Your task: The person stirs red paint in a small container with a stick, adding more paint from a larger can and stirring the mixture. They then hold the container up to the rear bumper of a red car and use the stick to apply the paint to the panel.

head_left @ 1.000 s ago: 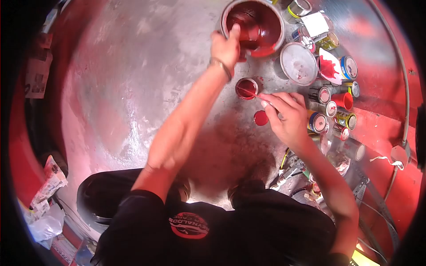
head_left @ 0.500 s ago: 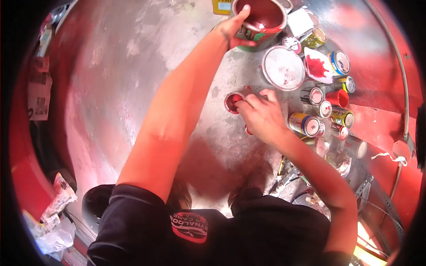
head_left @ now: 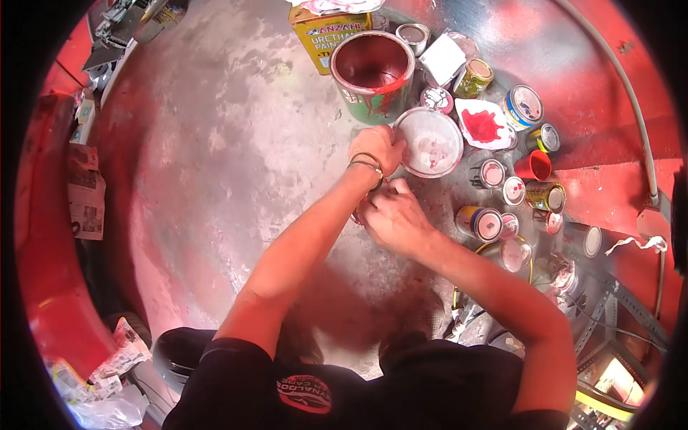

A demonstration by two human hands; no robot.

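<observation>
My left hand (head_left: 378,150) is closed at the left edge of a round, pale can lid (head_left: 433,147) spotted with red. Its fingertips are partly hidden, and a dark band circles the wrist. Just below it, my right hand (head_left: 394,217) has its fingers curled at a small cup of red paint (head_left: 355,217), of which only a sliver of rim shows. Beyond my hands stands a large green paint can (head_left: 373,107), upright, its open top showing dark red inside.
A yellow urethane paint tin (head_left: 313,43) stands behind the large can. Several small cans, a red plastic cup (head_left: 534,166) and a red-stained white sheet (head_left: 484,125) crowd the right side. Newspaper (head_left: 87,193) hangs at the left. A hose (head_left: 616,54) runs along the red wall.
My left hand has let go of the large can's rim and come back to the lid's edge. The right hand stays by the small cup, now mostly covering it. The view has shifted.
</observation>
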